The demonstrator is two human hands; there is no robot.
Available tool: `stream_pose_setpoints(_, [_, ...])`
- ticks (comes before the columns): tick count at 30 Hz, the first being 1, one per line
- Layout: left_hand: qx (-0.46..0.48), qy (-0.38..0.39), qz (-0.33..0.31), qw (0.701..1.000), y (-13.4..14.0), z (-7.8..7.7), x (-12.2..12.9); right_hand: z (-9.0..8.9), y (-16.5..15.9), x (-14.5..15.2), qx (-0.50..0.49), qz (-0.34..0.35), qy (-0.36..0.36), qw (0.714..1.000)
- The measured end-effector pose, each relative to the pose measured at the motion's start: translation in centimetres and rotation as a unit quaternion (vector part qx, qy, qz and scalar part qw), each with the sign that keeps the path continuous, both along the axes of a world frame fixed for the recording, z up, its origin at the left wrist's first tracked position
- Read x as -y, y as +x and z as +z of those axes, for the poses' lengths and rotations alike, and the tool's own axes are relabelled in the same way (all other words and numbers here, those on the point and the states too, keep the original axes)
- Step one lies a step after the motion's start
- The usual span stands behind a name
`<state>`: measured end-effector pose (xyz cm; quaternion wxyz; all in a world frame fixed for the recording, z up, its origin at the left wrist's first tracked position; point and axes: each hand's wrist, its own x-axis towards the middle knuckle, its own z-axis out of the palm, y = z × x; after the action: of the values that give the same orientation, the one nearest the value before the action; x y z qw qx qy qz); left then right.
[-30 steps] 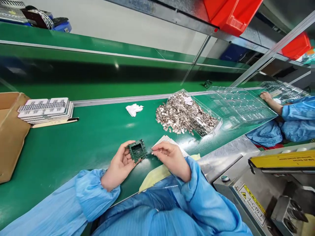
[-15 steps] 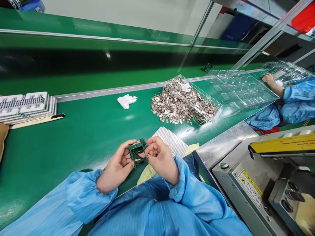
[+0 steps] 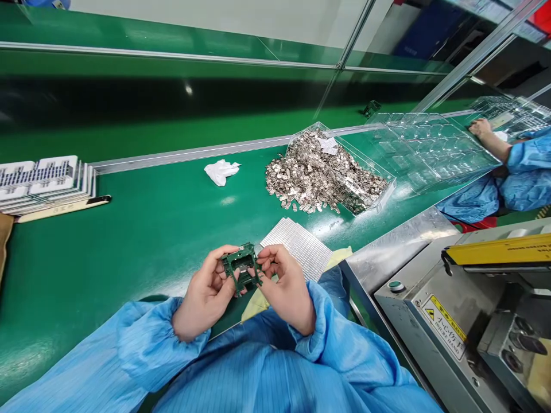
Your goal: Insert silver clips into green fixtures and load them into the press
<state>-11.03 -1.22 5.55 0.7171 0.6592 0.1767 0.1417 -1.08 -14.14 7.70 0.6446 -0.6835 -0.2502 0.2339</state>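
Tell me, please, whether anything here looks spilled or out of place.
Yes: small metal pieces lie heaped partly in a clear box and partly loose on the green bench beside it, which looks like a spill, though it may be deliberate. Left of them lies a crumpled white scrap.

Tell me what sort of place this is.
Probably a factory assembly area: a long green worktop bears a heap of small silvery pieces in and beside a clear bin, and a nearby grey machine carries an "INJURE HAND" warning label.
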Motion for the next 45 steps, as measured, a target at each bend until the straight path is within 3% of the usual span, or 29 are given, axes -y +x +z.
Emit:
stream_pose_setpoints(4, [0.002,0.003,0.014,1.0,0.0,0.4,0.3,0.2,-0.4,0.3,0.015,-0.013,-0.002,1.0])
stream_pose_setpoints(15, [-0.008,0.005,0.007,1.0,-0.3,1.2,0.9,-0.5,-0.8,0.0,-0.177,0.033,0.082,0.98])
stream_pose_setpoints(23, [-0.009,-0.011,0.015,1.0,-0.2,2.3,1.7,-0.3,-1.8,0.1,-0.215,0.0,0.14,0.966])
stream_pose_setpoints(31, [-0.021,-0.029,-0.015,0.999,0.1,2.7,3.5,0.3,-2.5,2.3,-0.227,-0.027,0.159,0.96])
stream_pose_setpoints(36, [-0.045,-0.04,-0.071,0.996,0.1,2.7,5.5,0.4,-3.3,4.9,-0.243,-0.062,0.16,0.955])
stream_pose_setpoints(41, [-0.041,-0.067,-0.17,0.982,1.5,2.8,6.3,-1.4,-3.5,8.8,-0.2,-0.138,0.132,0.961])
stream_pose_setpoints(45, [0.005,-0.034,-0.132,0.991,5.7,2.8,5.6,-4.5,-2.1,11.3,-0.148,-0.201,0.043,0.967])
